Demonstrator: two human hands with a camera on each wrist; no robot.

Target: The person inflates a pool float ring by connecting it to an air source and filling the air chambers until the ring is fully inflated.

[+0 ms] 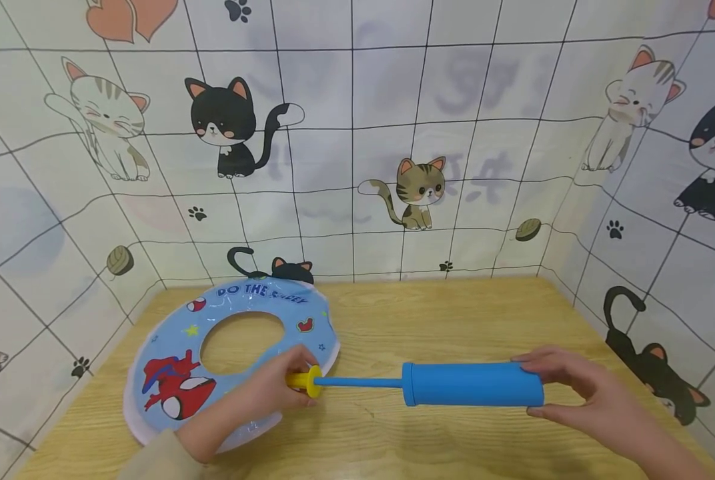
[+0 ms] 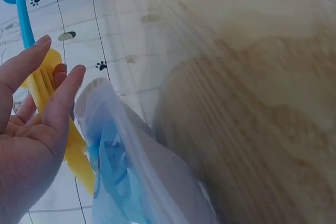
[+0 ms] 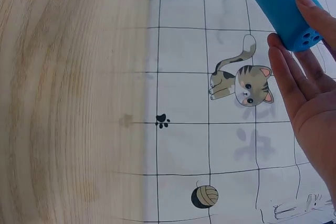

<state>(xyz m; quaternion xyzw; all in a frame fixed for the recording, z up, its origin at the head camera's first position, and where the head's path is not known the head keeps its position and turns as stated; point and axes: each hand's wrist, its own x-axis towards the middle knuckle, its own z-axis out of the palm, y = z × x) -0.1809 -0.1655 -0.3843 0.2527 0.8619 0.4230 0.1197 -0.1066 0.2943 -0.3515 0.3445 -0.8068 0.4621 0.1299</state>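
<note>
As your left hand (image 1: 275, 385) is gripping the handle (image 1: 298, 381) near the swim ring (image 1: 174, 333), your right hand (image 1: 603, 399), fingertip-pinching the barrel (image 1: 474, 385), is risking slippage.

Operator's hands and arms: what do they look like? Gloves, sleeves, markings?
Both hands bare: no gloves, rings or markings visible on the left hand or right hand. A light beige sleeve covers the left forearm, ending short of the wrist. No sleeve shows on the right forearm. No watch or cables visible.
</note>
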